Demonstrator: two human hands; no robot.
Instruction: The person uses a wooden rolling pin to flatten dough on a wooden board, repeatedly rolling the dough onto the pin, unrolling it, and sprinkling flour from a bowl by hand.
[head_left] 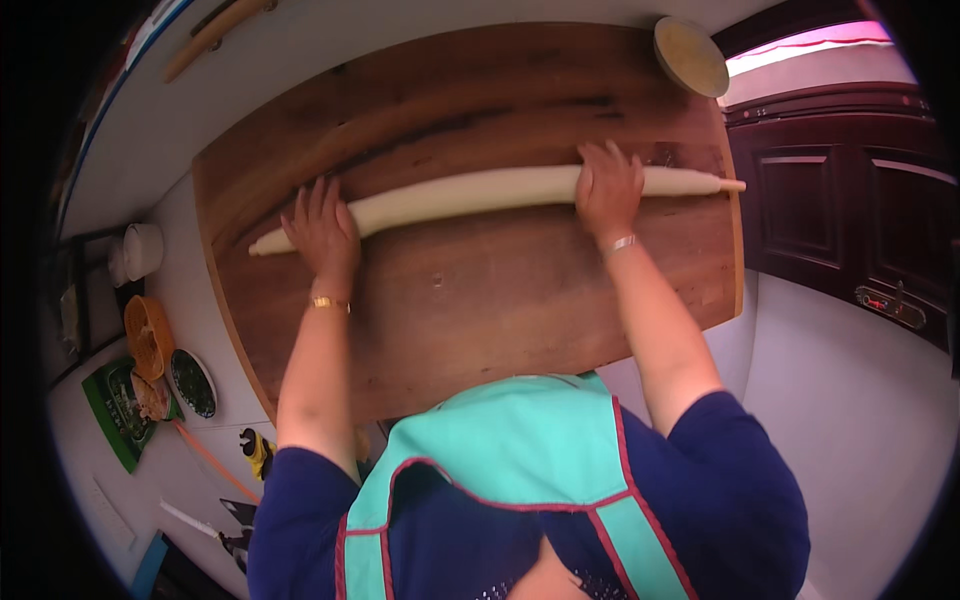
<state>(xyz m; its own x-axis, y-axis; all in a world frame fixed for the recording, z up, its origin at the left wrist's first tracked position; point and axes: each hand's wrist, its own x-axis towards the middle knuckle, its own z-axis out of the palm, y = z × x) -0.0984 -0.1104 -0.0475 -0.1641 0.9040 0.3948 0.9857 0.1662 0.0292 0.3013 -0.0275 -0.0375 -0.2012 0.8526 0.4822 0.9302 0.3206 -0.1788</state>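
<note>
Packaging shows only at the lower left, on the white counter [180,300]: a flat green package [112,412] with pale print lies beside a round dark dish [192,382], and a woven orange basket [146,335] sits just above them (the print is too small to make out). Across the big wooden board [470,310] stretches a long pale rope of dough [470,190], running from the board's left part up to its right edge, where its thin tip pokes just past the wood. Left hand [322,228] lies flat on the rope near its left end, fingers spread and pointing away from the body, palm pressing down, not closed around it. Right hand [608,185] rests on top of the rope toward its right end, fingers draped over the far side, likewise open rather than clenched. Most of the dough lies between the two hands. A round yellowish lid [690,56] leans at the board's far right corner, and a wooden rolling pin [214,36] lies beyond the far left corner.
</note>
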